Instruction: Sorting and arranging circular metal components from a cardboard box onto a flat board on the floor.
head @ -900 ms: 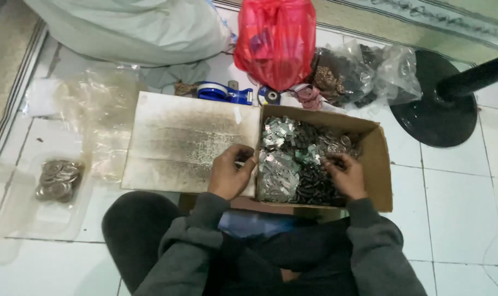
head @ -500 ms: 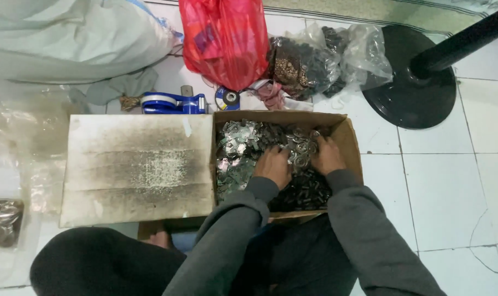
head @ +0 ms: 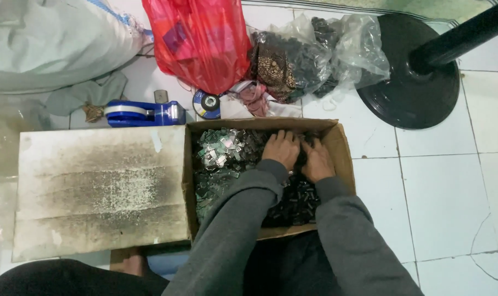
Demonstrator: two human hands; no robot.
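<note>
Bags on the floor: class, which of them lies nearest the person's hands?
The clear plastic bag of dark pieces, just beyond the cardboard box; the red bag and pale sack lie farther left.

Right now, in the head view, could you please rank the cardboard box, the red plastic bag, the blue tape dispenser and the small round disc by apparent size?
1. cardboard box
2. red plastic bag
3. blue tape dispenser
4. small round disc

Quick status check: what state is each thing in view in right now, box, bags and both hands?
Cardboard box: open, filled with small metal pieces.
Left hand: palm down in the pieces.
Right hand: palm down, beside the left.
Red plastic bag: full, top out of view.
Clear plastic bag: open, holding dark pieces.
Flat board: lying flat, stained.
</note>
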